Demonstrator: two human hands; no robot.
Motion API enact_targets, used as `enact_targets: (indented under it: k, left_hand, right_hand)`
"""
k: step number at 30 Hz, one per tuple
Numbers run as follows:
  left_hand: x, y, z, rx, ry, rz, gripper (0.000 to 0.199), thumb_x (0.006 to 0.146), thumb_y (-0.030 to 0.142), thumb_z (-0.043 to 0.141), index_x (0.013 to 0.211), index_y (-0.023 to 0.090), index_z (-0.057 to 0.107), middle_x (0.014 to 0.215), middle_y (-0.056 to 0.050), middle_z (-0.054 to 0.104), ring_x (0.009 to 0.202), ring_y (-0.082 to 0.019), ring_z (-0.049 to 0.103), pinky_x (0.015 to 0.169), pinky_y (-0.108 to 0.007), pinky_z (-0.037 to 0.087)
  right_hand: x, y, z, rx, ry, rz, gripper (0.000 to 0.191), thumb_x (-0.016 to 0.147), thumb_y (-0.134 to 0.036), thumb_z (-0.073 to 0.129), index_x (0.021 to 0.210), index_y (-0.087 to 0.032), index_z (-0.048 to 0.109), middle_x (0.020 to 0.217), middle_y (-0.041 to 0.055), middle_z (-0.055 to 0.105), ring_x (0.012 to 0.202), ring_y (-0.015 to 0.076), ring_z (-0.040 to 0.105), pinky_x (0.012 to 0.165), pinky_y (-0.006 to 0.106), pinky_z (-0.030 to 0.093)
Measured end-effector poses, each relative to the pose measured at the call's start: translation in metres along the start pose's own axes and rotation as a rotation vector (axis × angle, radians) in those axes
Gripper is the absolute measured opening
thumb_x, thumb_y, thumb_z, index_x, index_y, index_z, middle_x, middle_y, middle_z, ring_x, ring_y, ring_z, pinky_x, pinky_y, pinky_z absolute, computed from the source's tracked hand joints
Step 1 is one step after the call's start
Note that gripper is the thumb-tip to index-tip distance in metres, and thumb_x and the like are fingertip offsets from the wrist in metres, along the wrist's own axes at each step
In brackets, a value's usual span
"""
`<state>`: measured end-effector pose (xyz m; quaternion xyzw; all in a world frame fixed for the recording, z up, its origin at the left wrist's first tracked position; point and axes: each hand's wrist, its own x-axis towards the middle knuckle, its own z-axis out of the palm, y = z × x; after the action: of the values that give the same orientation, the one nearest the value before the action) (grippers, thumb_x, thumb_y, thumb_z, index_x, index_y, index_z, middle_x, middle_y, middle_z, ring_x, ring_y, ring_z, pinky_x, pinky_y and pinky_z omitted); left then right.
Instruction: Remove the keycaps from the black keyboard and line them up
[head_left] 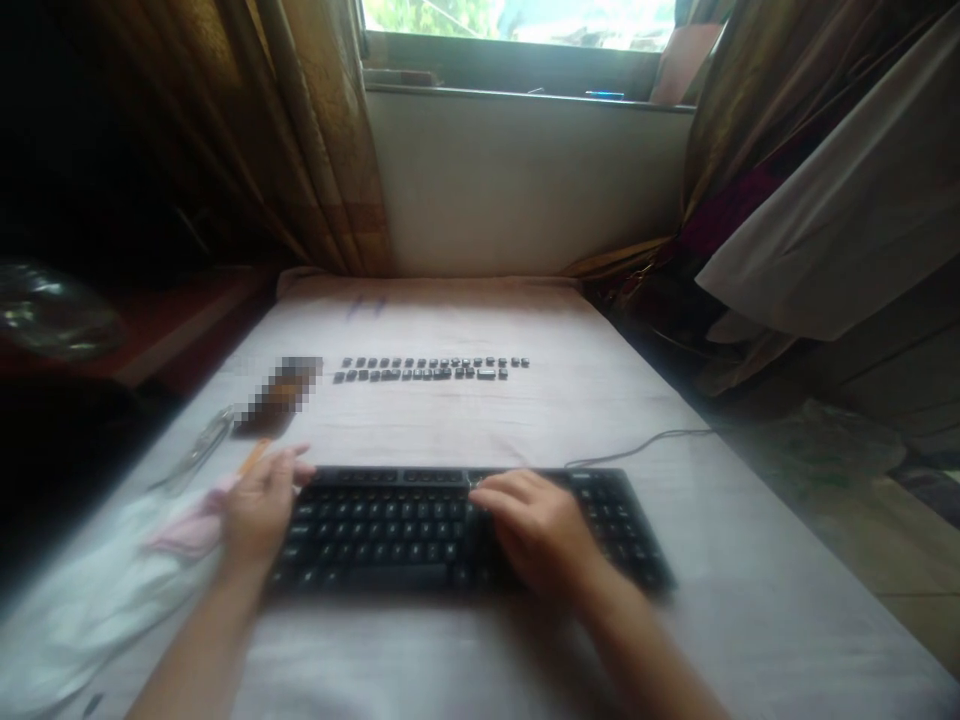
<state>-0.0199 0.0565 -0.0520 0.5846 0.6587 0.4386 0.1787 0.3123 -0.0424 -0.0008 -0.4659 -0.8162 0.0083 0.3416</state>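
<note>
A black computer keyboard [390, 525] lies across the bed-like surface in front of me. My left hand [262, 505] is at its left end, with the fingers curled around the upper left corner. My right hand [536, 525] rests over the right-middle part of the keyboard, fingers bent and pressed together near the top row. Whatever is at those fingertips is too blurred to make out. Beyond the keyboard, small dark keycaps [420, 370] lie in two rows. An orange stick-like object [253, 457] shows just behind my left hand, beside a pink cloth [187, 535].
A pale sheet [420, 650] covers the surface. To the left lie a pixelated dark object [277, 398], a clear slim item [202, 445] and a whitish cloth [82, 600]. A cable [652, 440] runs off to the right. Curtains [322, 130] flank the window [517, 20].
</note>
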Motion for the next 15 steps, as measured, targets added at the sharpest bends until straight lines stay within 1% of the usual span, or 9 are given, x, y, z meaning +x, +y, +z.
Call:
enact_targets:
  k: [2, 4, 6, 10, 13, 15]
  left_hand:
    - [0.0, 0.002, 0.0, -0.006, -0.004, -0.004, 0.047, 0.088, 0.057, 0.045, 0.098, 0.02, 0.071, 0.077, -0.004, 0.073, 0.069, -0.02, 0.067, 0.065, -0.032, 0.054]
    - [0.0, 0.003, -0.001, -0.006, -0.002, -0.013, 0.045, 0.087, 0.056, 0.046, 0.095, 0.02, 0.071, 0.076, -0.004, 0.073, 0.07, -0.021, 0.067, 0.067, -0.033, 0.054]
    - [-0.001, 0.004, -0.001, -0.006, 0.005, -0.02, 0.043, 0.087, 0.055, 0.048, 0.095, 0.02, 0.072, 0.075, -0.004, 0.073, 0.07, -0.021, 0.067, 0.069, -0.034, 0.054]
    - [-0.001, 0.001, -0.002, 0.009, -0.005, -0.021, 0.043, 0.087, 0.053, 0.048, 0.099, 0.02, 0.072, 0.076, -0.003, 0.073, 0.066, -0.02, 0.065, 0.067, -0.033, 0.053]
    - [-0.001, -0.001, -0.003, 0.026, -0.021, -0.026, 0.045, 0.089, 0.055, 0.046, 0.1, 0.02, 0.072, 0.076, -0.002, 0.073, 0.063, -0.018, 0.064, 0.062, -0.031, 0.053]
    - [-0.001, -0.001, -0.004, 0.06, -0.016, -0.004, 0.046, 0.09, 0.056, 0.044, 0.1, 0.02, 0.072, 0.075, -0.002, 0.073, 0.062, -0.017, 0.064, 0.06, -0.03, 0.053]
  right_hand:
    - [-0.003, -0.005, 0.002, -0.017, -0.087, -0.01, 0.042, 0.081, -0.001, 0.047, 0.111, -0.019, 0.07, 0.115, 0.0104, 0.072, 0.106, 0.0245, 0.064, 0.089, 0.04, 0.055]
    - [-0.006, -0.008, 0.002, -0.031, -0.197, 0.0, 0.053, 0.074, 0.001, 0.048, 0.118, -0.02, 0.068, 0.129, 0.0113, 0.066, 0.121, 0.0288, 0.056, 0.099, 0.047, 0.049]
    - [-0.008, -0.009, -0.001, -0.024, -0.309, 0.025, 0.062, 0.07, 0.002, 0.049, 0.124, -0.022, 0.066, 0.137, 0.0114, 0.06, 0.131, 0.0301, 0.049, 0.105, 0.051, 0.044]
    - [-0.009, -0.01, -0.007, 0.002, -0.464, 0.108, 0.071, 0.069, 0.002, 0.047, 0.132, -0.028, 0.06, 0.145, 0.0102, 0.052, 0.139, 0.0287, 0.039, 0.112, 0.054, 0.033]
    - [-0.008, -0.012, -0.011, 0.042, -0.545, 0.149, 0.072, 0.07, -0.002, 0.049, 0.135, -0.029, 0.056, 0.151, 0.0114, 0.044, 0.144, 0.0296, 0.032, 0.115, 0.056, 0.024]
    - [-0.008, -0.014, -0.014, 0.081, -0.585, 0.166, 0.071, 0.07, -0.006, 0.052, 0.137, -0.029, 0.055, 0.155, 0.0113, 0.039, 0.146, 0.03, 0.026, 0.116, 0.057, 0.018]
